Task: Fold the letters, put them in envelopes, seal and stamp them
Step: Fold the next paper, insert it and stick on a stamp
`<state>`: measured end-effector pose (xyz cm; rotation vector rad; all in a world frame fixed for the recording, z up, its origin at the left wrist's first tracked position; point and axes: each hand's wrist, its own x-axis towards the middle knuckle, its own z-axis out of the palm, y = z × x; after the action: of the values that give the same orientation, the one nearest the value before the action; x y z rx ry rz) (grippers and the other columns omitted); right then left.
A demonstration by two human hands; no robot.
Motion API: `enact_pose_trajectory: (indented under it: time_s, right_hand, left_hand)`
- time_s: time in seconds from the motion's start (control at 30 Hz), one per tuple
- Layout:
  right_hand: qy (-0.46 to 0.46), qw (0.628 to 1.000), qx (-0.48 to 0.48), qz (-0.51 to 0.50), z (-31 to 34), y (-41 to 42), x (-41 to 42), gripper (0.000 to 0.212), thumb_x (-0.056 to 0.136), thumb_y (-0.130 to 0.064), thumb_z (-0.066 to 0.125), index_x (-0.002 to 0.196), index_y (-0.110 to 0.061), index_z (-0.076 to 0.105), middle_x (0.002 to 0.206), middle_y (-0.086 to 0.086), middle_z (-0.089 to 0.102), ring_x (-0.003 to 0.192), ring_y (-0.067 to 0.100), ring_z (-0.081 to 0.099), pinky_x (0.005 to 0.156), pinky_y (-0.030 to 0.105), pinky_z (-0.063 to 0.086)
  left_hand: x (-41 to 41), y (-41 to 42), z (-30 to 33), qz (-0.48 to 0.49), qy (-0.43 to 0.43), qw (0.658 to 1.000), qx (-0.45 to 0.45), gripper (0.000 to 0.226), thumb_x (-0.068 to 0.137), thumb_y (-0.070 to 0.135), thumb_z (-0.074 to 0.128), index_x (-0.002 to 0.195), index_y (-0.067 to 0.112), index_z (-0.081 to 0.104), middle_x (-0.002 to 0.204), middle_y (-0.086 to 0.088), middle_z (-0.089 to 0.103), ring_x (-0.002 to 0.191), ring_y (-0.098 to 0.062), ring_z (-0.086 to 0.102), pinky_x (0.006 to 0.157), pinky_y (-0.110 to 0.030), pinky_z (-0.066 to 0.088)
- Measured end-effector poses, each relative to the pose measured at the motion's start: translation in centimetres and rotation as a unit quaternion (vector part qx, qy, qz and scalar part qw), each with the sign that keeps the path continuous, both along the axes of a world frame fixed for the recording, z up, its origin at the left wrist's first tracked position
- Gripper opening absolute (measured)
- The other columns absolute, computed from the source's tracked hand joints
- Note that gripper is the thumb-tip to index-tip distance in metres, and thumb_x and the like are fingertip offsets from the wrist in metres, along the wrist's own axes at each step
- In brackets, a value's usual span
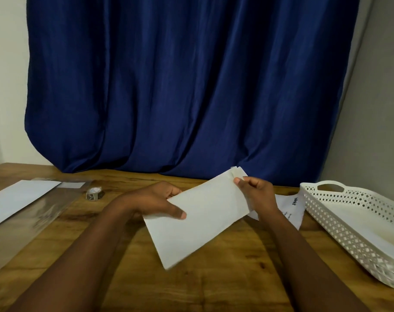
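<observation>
A white envelope (202,217) is held tilted above the wooden table (214,284). My left hand (155,203) grips its left long edge, thumb on top. My right hand (256,194) pinches the upper right end, where the edge of a folded letter (237,171) sticks out of the envelope's mouth. A printed sheet (290,210) lies on the table behind my right hand, partly hidden. A small roll of stamps or tape (94,192) sits at the left centre.
A white perforated plastic tray (349,226) stands at the right edge with white paper inside. At the left, white envelopes (18,199) lie partly in a clear plastic sleeve (34,221). A blue curtain (191,86) hangs behind the table.
</observation>
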<state>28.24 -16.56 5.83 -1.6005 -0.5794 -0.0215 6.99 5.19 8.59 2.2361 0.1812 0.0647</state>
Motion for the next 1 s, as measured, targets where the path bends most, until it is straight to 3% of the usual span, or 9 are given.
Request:
enact_pose_trajectory:
  time_s: [0.07, 0.17, 0.27, 0.33, 0.43, 0.57, 0.63, 0.8, 1.0]
  right_hand:
    - [-0.004, 1.000, 0.021, 0.019, -0.1, -0.1, 0.1, 0.012, 0.091, -0.031, 0.078, 0.081, -0.025, 0.075, 0.075, -0.019, 0.077, 0.069, 0.000, 0.072, 0.055, 0.014, 0.054]
    - [-0.029, 0.998, 0.032, 0.048, -0.2, 0.0, 0.1, 0.007, 0.092, -0.022, 0.078, 0.087, -0.028, 0.077, 0.082, -0.014, 0.079, 0.074, 0.003, 0.073, 0.062, 0.020, 0.060]
    - [-0.081, 0.993, 0.026, 0.078, -0.2, 0.4, -0.1, 0.016, 0.093, -0.010, 0.075, 0.091, -0.026, 0.078, 0.081, -0.016, 0.079, 0.076, 0.000, 0.073, 0.061, 0.015, 0.056]
    - [-0.117, 0.990, -0.009, 0.081, -0.7, 0.7, -0.1, 0.017, 0.093, -0.005, 0.075, 0.091, -0.021, 0.079, 0.082, -0.012, 0.079, 0.078, 0.001, 0.073, 0.065, 0.012, 0.054]
    - [-0.111, 0.984, -0.113, 0.079, -2.0, 1.1, -0.1, 0.021, 0.091, -0.007, 0.077, 0.083, -0.026, 0.081, 0.081, -0.011, 0.077, 0.078, 0.005, 0.073, 0.062, 0.014, 0.055]
    - [-0.151, 0.934, -0.306, 0.109, -3.0, 1.3, 0.2, 0.024, 0.088, -0.008, 0.075, 0.079, -0.030, 0.078, 0.088, -0.015, 0.073, 0.087, 0.008, 0.068, 0.073, 0.012, 0.055]
    - [-0.150, 0.924, -0.329, 0.125, -2.9, 1.2, 0.3, 0.023, 0.087, -0.007, 0.076, 0.081, -0.029, 0.078, 0.091, -0.013, 0.073, 0.090, 0.009, 0.068, 0.073, 0.011, 0.051]
    - [-0.142, 0.907, -0.363, 0.162, -2.7, 0.8, 0.6, 0.021, 0.087, -0.006, 0.073, 0.086, -0.026, 0.080, 0.106, -0.008, 0.073, 0.099, 0.010, 0.066, 0.078, 0.013, 0.051]
    - [-0.143, 0.926, -0.333, 0.109, -2.7, 1.1, 0.7, 0.034, 0.095, -0.001, 0.060, 0.088, -0.028, 0.080, 0.108, -0.009, 0.073, 0.095, 0.012, 0.068, 0.071, 0.012, 0.052]
  left_hand:
    - [0.1, 0.4, 0.1, 0.096, -0.073, 0.987, 0.102, 0.022, 0.078, 0.029, 0.090, 0.094, 0.033, 0.074, 0.090, 0.010, 0.078, 0.082, -0.007, 0.074, 0.069, -0.028, 0.061]
    - [-0.1, 0.9, 0.3, 0.255, -0.161, 0.917, 0.261, 0.021, 0.081, 0.035, 0.083, 0.083, 0.041, 0.064, 0.083, 0.019, 0.066, 0.078, -0.005, 0.064, 0.056, -0.028, 0.048]
    - [-0.1, 1.1, 0.1, 0.302, -0.218, 0.863, 0.340, 0.015, 0.086, 0.032, 0.077, 0.086, 0.040, 0.065, 0.088, 0.018, 0.067, 0.075, -0.006, 0.058, 0.053, -0.024, 0.034]
    - [-0.2, 1.1, -0.3, 0.296, -0.193, 0.867, 0.353, 0.017, 0.088, 0.026, 0.076, 0.085, 0.038, 0.064, 0.093, 0.015, 0.070, 0.076, -0.007, 0.056, 0.055, -0.026, 0.035]
    - [-0.3, 0.9, -1.0, 0.262, -0.055, 0.892, 0.365, 0.020, 0.085, 0.023, 0.075, 0.085, 0.038, 0.062, 0.101, 0.014, 0.066, 0.082, -0.007, 0.053, 0.062, -0.028, 0.038]
    - [-0.4, 0.6, -2.0, 0.174, 0.079, 0.932, 0.308, 0.025, 0.081, 0.028, 0.078, 0.096, 0.038, 0.061, 0.123, 0.011, 0.058, 0.110, -0.012, 0.055, 0.088, -0.031, 0.050]
    - [-0.3, 0.4, -1.9, 0.156, 0.105, 0.941, 0.280, 0.027, 0.081, 0.027, 0.078, 0.099, 0.038, 0.060, 0.131, 0.008, 0.054, 0.116, -0.014, 0.053, 0.092, -0.030, 0.052]
    - [-0.2, 0.1, -1.7, 0.137, 0.140, 0.947, 0.256, 0.039, 0.080, 0.036, 0.078, 0.113, 0.041, 0.058, 0.133, 0.010, 0.047, 0.115, -0.012, 0.048, 0.076, -0.025, 0.043]
    - [0.3, 0.4, -1.8, 0.111, 0.168, 0.945, 0.258, 0.054, 0.080, 0.049, 0.077, 0.128, 0.043, 0.052, 0.145, 0.006, 0.042, 0.122, -0.015, 0.043, 0.092, -0.033, 0.046]
